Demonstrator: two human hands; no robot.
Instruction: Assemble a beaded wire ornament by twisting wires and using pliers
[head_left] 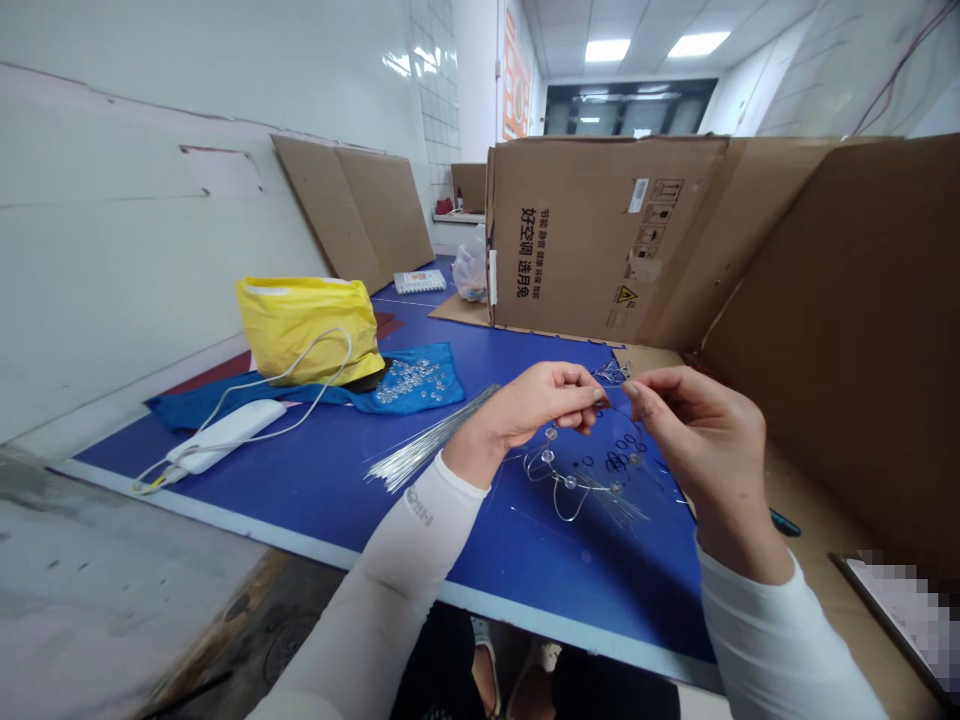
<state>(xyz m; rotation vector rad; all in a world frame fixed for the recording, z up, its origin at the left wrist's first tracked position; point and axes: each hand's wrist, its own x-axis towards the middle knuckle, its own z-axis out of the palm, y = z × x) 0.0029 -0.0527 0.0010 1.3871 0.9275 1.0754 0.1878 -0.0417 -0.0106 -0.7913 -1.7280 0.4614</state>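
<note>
My left hand (559, 400) pinches a thin wire between thumb and forefinger, above the blue table. Close by on the right, my right hand (694, 420) pinches the same wire with thumb and fingertips. Below the hands hangs a looped wire strung with clear beads (571, 482), seemingly joined to the held wire. Small black rings (616, 462) lie on the table behind it. A bundle of straight silvery wires (420, 445) lies left of my left hand, partly covered by my forearm. Past my fingers sits a small heap of bent wire pieces (613, 372).
Loose clear beads (411, 382) lie on a blue cloth (447, 365) at the left. Near them are a yellow bag (311, 325) and a white power bank (232, 435) with a cable. A large cardboard box (570, 240) walls off the back and right of the table (495, 550).
</note>
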